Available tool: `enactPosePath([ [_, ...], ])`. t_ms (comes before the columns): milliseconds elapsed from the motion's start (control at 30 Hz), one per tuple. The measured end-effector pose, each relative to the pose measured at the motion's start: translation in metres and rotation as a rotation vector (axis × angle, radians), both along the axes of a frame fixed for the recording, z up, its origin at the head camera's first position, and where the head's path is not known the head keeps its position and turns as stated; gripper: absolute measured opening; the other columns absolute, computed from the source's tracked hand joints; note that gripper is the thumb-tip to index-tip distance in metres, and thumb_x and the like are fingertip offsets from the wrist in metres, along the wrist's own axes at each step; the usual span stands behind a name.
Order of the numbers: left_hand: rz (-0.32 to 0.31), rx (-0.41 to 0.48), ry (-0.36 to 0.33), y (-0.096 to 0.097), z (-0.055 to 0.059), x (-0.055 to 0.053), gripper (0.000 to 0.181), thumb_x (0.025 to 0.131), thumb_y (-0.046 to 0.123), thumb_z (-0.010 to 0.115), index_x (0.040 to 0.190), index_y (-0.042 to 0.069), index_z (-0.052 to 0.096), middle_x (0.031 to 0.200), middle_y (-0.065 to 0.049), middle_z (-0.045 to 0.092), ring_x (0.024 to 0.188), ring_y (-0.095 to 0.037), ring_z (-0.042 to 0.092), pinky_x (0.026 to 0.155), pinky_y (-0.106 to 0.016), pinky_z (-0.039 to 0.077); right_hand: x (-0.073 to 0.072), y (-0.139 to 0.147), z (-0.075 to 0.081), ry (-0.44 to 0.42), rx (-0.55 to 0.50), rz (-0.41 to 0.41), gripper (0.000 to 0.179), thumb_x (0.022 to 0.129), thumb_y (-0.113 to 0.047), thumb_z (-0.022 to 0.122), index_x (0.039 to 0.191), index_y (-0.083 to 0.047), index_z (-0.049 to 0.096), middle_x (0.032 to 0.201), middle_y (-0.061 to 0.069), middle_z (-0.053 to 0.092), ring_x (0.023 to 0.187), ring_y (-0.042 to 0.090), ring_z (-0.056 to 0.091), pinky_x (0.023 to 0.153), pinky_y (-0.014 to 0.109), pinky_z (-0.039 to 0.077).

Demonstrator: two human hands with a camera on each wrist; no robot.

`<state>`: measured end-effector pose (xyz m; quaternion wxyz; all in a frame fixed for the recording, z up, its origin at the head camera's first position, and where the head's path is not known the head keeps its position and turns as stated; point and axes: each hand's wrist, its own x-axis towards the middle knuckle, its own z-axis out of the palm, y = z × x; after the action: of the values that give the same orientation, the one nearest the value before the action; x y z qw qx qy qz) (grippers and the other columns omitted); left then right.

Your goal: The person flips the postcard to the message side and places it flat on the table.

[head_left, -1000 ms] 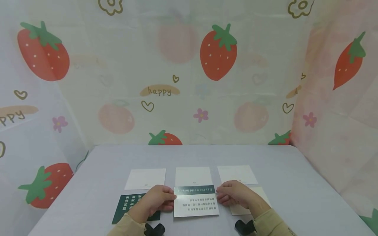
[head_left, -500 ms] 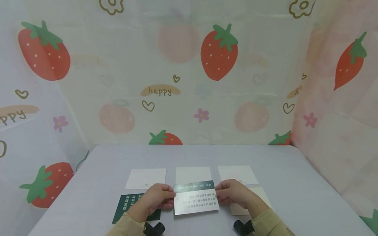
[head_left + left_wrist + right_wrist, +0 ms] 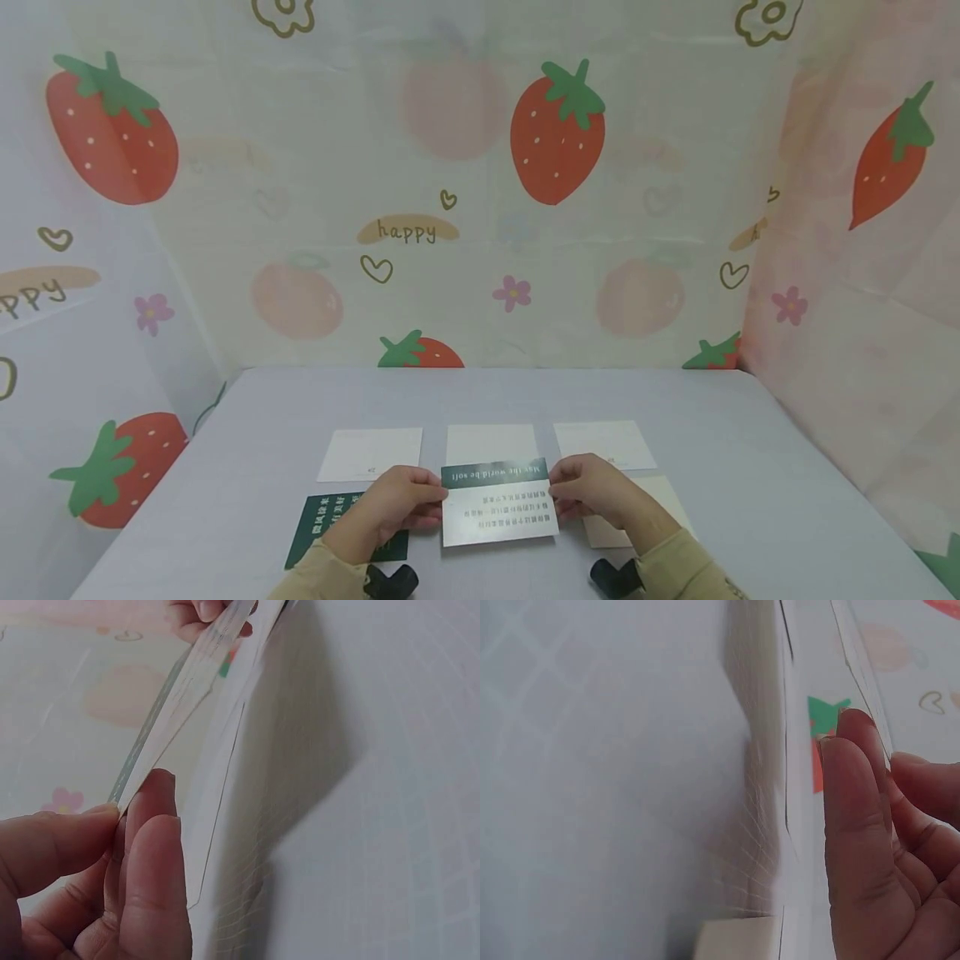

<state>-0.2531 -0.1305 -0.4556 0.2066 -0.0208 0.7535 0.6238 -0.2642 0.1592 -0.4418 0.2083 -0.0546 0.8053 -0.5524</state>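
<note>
Both hands hold a postcard-like card [image 3: 498,512] between them, low over the front middle of the table. It is white with a dark green band along its far edge, and its print appears upside down. My left hand [image 3: 393,508] pinches the left edge between thumb and fingers, while my right hand [image 3: 596,492] pinches the right edge. In the left wrist view the card [image 3: 176,709] stands edge-on, tilted away from the table. From the right wrist, the thumb and fingers of the right hand [image 3: 877,840] meet at the card's thin edge.
Behind the held card lie three white cards, at left [image 3: 367,454], middle [image 3: 491,442] and right [image 3: 603,443]. A dark green card [image 3: 311,529] lies partly under the left forearm, a cream card [image 3: 663,496] beneath the right. Strawberry-print cloth [image 3: 465,350] hangs behind the table.
The card has risen slightly and tilted, covering more of the middle white card behind it. My right fingers have closed in onto its right edge; the left hand has barely moved.
</note>
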Motion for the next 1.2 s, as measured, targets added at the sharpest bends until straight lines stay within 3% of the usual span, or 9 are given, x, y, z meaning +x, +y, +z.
enactPosePath([
  [400, -0.040, -0.014, 0.020, -0.006, 0.002, 0.001, 0.020, 0.083, 0.020, 0.066, 0.093, 0.002, 0.067, 0.078, -0.005, 0.066, 0.068, -0.014, 0.062, 0.064, -0.028, 0.054, 0.000, -0.002, 0.000, 0.017, 0.001, -0.006, 0.004, 0.085, -0.004, 0.059, 0.085, 0.000, 0.058, 0.076, 0.007, 0.064, 0.063, 0.018, 0.061, 0.061, 0.033, 0.055],
  [733, -0.028, -0.007, 0.036, -0.010, 0.004, -0.001, 0.023, 0.082, 0.022, 0.067, 0.094, 0.003, 0.069, 0.077, -0.005, 0.065, 0.068, -0.014, 0.060, 0.065, -0.028, 0.054, 0.001, -0.005, 0.004, 0.057, 0.018, -0.044, 0.005, 0.085, -0.006, 0.060, 0.082, -0.002, 0.059, 0.076, 0.005, 0.063, 0.066, 0.018, 0.060, 0.063, 0.032, 0.054],
  [1200, -0.004, -0.020, 0.088, -0.014, 0.008, -0.006, 0.023, 0.085, 0.023, 0.064, 0.093, 0.003, 0.069, 0.076, -0.005, 0.065, 0.068, -0.015, 0.061, 0.064, -0.029, 0.054, -0.001, -0.003, 0.006, 0.057, -0.052, -0.007, 0.007, 0.083, -0.006, 0.063, 0.081, 0.000, 0.059, 0.076, 0.006, 0.063, 0.069, 0.018, 0.061, 0.067, 0.034, 0.054],
])
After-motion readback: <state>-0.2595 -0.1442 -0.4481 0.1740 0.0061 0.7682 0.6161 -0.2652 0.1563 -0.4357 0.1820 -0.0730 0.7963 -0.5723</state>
